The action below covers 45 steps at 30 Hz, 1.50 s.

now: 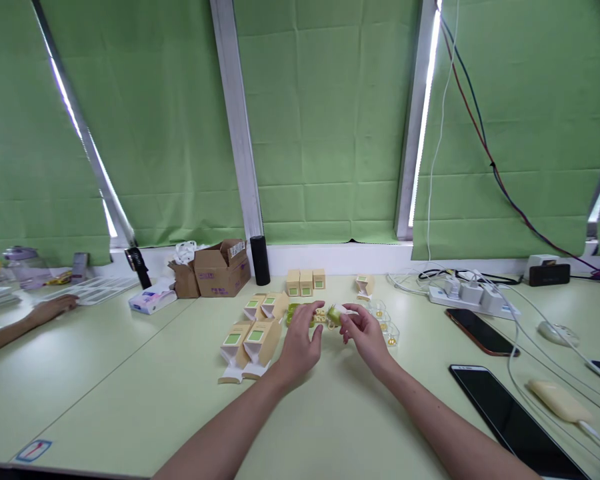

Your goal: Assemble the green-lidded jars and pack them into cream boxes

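My left hand [300,340] reaches over the pale green table [145,387], its fingers curled near a small green item [293,311] beside flat cream boxes [253,340]. My right hand [365,333] pinches a small green and white object [336,315] between thumb and fingers. Between the hands lie tiny yellow pieces [321,316]. Clear plastic trays [386,325] sit just right of my right hand. Three upright cream boxes [305,282] stand behind, and one open box [365,285] lies to their right.
A brown cardboard box [223,268] and a black cylinder [261,260] stand at the back. A power strip [473,297], cables, phones [481,331] and a tablet [510,417] fill the right side. Another person's hand [50,310] rests at far left.
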Available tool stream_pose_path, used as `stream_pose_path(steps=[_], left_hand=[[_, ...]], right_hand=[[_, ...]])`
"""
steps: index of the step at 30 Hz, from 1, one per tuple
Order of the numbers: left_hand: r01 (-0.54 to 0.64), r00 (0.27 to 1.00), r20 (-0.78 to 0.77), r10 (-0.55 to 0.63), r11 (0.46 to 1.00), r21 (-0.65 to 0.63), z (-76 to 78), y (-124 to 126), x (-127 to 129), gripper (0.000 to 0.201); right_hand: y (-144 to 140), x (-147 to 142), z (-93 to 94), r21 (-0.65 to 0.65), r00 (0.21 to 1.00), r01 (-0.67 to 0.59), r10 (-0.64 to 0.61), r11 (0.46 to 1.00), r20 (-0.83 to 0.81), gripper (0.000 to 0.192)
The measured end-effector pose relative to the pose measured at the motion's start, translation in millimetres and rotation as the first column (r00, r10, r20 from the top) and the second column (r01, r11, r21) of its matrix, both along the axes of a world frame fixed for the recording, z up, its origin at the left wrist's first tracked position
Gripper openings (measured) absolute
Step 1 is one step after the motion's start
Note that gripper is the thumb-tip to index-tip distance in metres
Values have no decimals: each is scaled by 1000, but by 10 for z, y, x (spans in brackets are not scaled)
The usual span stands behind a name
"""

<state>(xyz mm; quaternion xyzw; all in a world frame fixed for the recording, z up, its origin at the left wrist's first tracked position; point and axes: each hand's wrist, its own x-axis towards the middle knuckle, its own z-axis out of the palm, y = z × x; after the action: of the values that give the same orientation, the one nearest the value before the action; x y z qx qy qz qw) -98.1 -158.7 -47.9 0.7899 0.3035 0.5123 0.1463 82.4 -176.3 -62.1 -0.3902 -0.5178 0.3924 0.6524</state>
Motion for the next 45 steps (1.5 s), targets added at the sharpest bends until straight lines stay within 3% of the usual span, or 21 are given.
stream_pose_path(steps=[4, 11, 17, 25, 35, 40, 43, 45], left_hand=[[-10, 987, -158, 42, 980, 199, 10, -20, -6, 53], [-3, 961, -269, 64, 975, 224, -13, -22, 14, 56], [-10, 976, -215, 44, 987, 159, -46, 5, 9, 57], [-21, 993, -117, 23, 1000, 24, -86, 48, 19, 52], [-16, 998, 55, 27, 980, -196, -2, 14, 59, 39], [11, 985, 169, 37, 961, -275, -16, 36, 82, 40], [39, 967, 251, 49, 942, -333, -27, 77, 81, 40], [56, 952, 298, 62, 926, -373, -23, 102, 73, 42]], right_hand=[[-18, -23, 59, -99, 988, -70, 55, 993, -146, 62], [-80, -50, 131, -166, 933, -230, 168, 959, -318, 59], [-81, -8, 110, -172, 912, -299, 228, 939, -340, 55], [-87, 9, 84, -207, 935, -272, 208, 940, -287, 55], [-83, 35, 72, -183, 958, -240, 203, 953, -200, 58], [-50, 55, 109, -172, 992, -127, 121, 977, -39, 58], [-17, 149, 165, -72, 997, 53, -49, 996, 59, 52], [-10, 259, 211, 22, 971, 207, -208, 978, 119, 46]])
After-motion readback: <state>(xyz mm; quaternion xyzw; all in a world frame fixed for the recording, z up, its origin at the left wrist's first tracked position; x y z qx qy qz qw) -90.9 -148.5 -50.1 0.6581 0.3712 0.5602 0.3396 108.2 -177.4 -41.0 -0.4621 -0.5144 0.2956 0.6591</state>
